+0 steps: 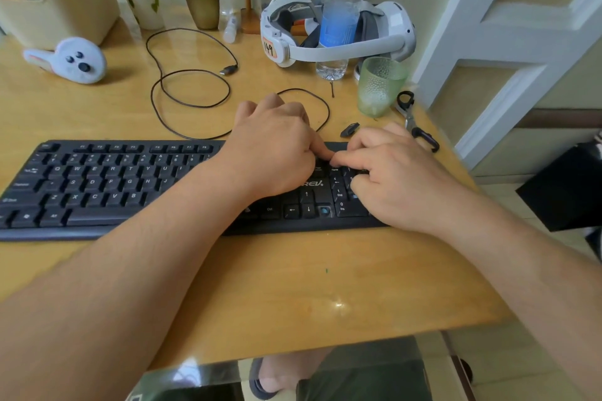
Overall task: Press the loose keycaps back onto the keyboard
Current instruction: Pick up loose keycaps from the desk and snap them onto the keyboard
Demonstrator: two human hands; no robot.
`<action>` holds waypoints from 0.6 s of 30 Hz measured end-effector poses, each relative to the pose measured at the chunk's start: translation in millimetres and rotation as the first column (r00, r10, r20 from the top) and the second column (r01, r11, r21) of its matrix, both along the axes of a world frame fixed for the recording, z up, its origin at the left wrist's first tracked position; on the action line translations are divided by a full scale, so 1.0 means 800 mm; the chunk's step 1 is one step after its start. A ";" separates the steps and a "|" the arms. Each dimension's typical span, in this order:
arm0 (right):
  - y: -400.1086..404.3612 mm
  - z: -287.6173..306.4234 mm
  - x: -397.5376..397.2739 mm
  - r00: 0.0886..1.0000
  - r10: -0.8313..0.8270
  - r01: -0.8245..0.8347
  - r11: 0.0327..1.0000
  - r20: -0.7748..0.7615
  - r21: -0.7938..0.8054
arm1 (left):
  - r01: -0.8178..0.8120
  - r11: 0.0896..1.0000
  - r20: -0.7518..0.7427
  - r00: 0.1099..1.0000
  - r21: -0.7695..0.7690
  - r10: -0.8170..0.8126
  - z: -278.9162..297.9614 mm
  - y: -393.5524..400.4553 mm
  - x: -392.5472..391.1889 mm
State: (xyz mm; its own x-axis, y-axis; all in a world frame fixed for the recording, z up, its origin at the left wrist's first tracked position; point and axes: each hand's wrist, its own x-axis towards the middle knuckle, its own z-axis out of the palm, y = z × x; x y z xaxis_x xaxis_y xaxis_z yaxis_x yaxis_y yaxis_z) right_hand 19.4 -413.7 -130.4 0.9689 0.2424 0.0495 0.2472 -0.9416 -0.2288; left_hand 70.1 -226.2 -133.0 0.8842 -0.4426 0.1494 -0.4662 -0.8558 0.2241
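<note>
The black keyboard (130, 185) lies across the middle of the frame on a wooden desk (293, 286), reaching from the left edge to right of centre. Both hands meet over its right end, above the block of keys beside the number pad. The left hand (273, 146) is curled, its thumb pressing down at the upper row there; the right hand (391, 169) is curled too, forefinger tip touching that thumb, the other fingers bent onto the number pad. Whether a keycap sits under the fingertips cannot be told. An open socket with a blue stem (324, 211) shows just right of the arrow keys. One loose keycap (350, 129) lies on the desk just above the right hand. Scissors (412, 120) and a green cup (379, 86) stand further right, a dark cable (195, 85) loops above the keyboard, and a white headset (338, 32) with a water bottle (338, 10) sits upper centre
</note>
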 end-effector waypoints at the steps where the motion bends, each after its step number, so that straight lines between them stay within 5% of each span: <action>1: 0.000 0.001 -0.001 1.000 0.003 -0.003 1.000 -0.007 -0.008 | -0.002 1.000 0.002 1.000 -0.003 0.002 0.000 0.000 0.000; 7: -0.003 0.006 -0.008 1.000 0.013 -0.016 0.987 -0.023 -0.162 | 0.014 1.000 0.019 1.000 -0.016 -0.014 0.000 0.001 0.000; 18: 0.014 0.015 0.032 0.995 -0.049 0.052 0.998 -0.082 0.036 | 0.046 0.999 0.013 0.999 -0.015 -0.046 -0.002 0.002 0.000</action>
